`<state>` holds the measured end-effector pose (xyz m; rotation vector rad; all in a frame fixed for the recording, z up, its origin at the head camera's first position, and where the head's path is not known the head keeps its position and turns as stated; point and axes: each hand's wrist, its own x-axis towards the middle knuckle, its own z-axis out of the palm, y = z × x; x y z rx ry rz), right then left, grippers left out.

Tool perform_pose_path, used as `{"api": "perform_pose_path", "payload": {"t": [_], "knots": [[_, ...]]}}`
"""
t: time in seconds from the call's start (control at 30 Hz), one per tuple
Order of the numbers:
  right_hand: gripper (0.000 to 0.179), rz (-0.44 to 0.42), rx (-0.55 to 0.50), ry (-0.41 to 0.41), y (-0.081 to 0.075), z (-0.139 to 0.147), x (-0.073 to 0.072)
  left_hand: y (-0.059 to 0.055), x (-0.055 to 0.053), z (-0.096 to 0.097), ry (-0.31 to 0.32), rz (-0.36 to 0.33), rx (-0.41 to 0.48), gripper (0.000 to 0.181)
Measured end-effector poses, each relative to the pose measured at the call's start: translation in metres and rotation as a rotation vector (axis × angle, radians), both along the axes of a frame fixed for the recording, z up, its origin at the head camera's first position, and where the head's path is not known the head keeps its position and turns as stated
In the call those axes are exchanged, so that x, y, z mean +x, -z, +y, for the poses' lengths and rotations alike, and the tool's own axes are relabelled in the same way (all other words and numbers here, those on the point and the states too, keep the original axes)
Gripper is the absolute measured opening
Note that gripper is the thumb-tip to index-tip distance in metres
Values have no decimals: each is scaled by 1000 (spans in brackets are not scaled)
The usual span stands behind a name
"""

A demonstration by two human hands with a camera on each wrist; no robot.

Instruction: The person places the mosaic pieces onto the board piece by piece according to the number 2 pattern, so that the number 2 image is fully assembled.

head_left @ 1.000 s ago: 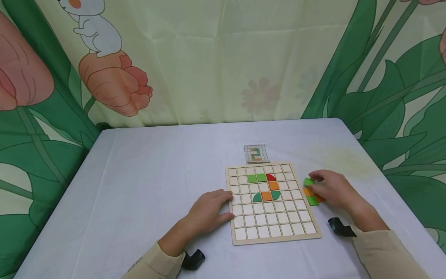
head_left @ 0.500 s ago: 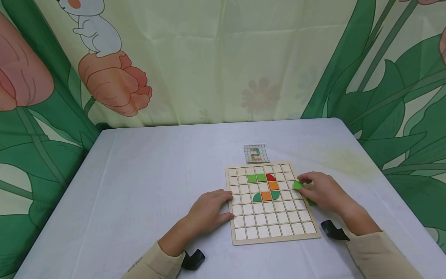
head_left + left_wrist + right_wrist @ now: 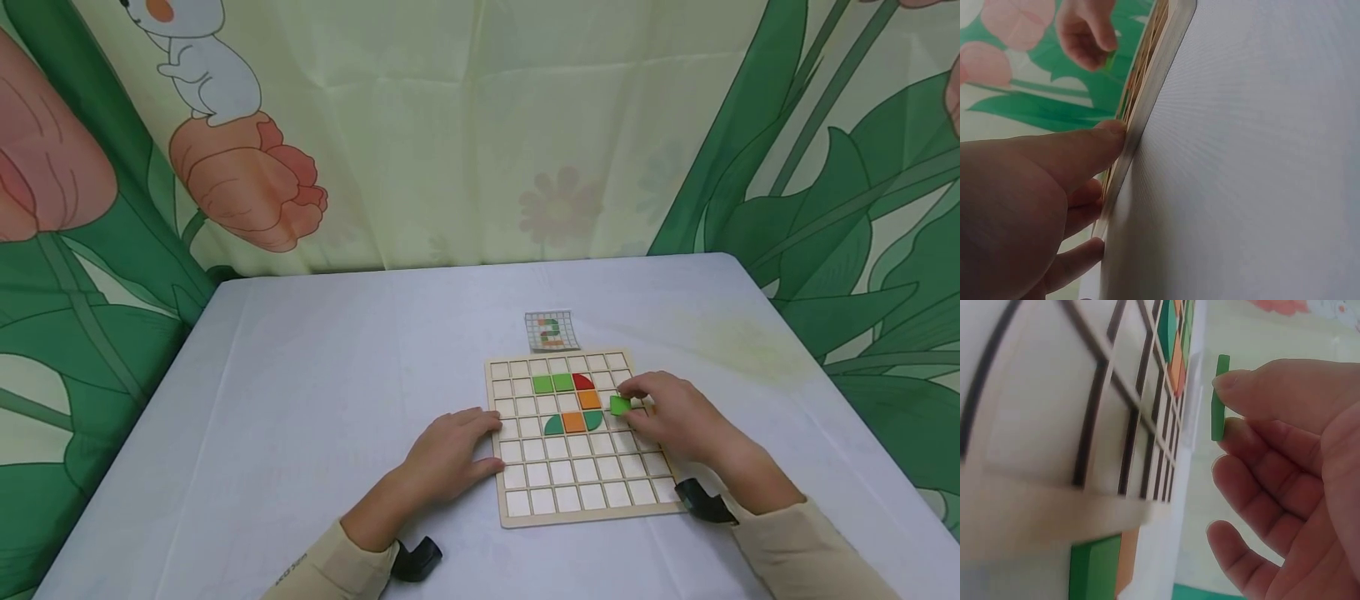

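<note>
Here, right hand (image 3: 677, 415) pinches one tile (image 3: 618, 406); left hand (image 3: 448, 454), spread, touches one board (image 3: 585, 472) bearing seven pieces (image 3: 588, 400).

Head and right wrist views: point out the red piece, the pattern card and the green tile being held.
Red piece (image 3: 582, 382): head view, middle of its face.
Pattern card (image 3: 552, 332): head view, middle of its printed front.
Held green tile (image 3: 1218, 419): right wrist view, narrow edge.

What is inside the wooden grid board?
Two green squares, a red rounded piece, two orange squares and two teal rounded pieces. The right hand holds a green tile over the board. In the head view, that hand hides part of the board's right side, including any contents.
</note>
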<state>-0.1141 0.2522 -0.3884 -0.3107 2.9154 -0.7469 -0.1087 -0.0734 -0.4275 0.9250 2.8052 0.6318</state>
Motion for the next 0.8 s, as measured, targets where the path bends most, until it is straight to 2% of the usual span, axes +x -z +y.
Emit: {"api": "perform_pose_path", "payload": {"t": [0.13,0.43,0.8], "knots": [[29,15,10,-14,-1,-8,2,0,0,0,-2,3,-6,49],[27,55,40,-110,-3,-23,8,0,0,-1,2,8,1,49],[21,93,17,-212,-1,-34,12,-1,1,-1,1,8,10,48]]}}
